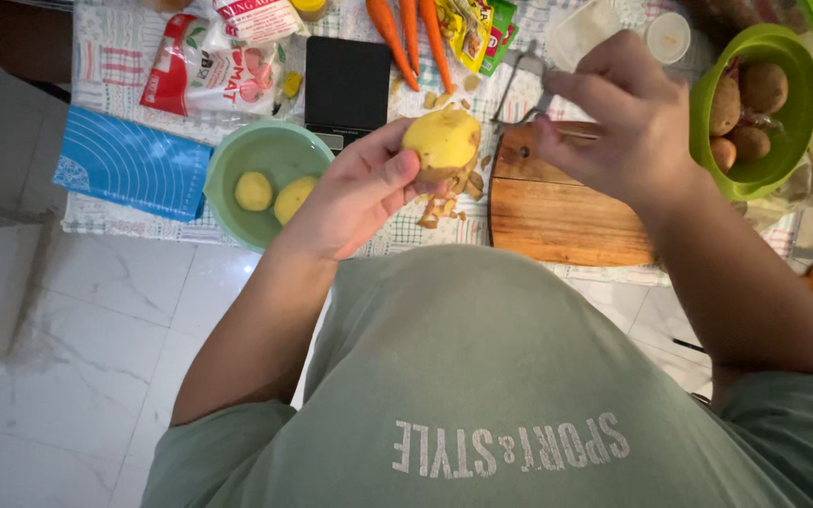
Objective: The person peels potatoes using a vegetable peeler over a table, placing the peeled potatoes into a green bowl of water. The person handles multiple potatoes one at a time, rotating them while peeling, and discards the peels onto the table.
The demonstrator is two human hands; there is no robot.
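Head view shows your left hand [359, 188] clamped around a potato [441, 143], mostly peeled to pale yellow with a brown patch underneath, held above a heap of peelings [449, 199] beside the wooden board [557, 212]. Your right hand [618, 113] grips a metal peeler [529, 80], apart from the potato.

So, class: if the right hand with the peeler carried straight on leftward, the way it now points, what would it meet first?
Probably the half-peeled potato held in the left hand; the right hand aims its peeler that way, though depth is unclear.
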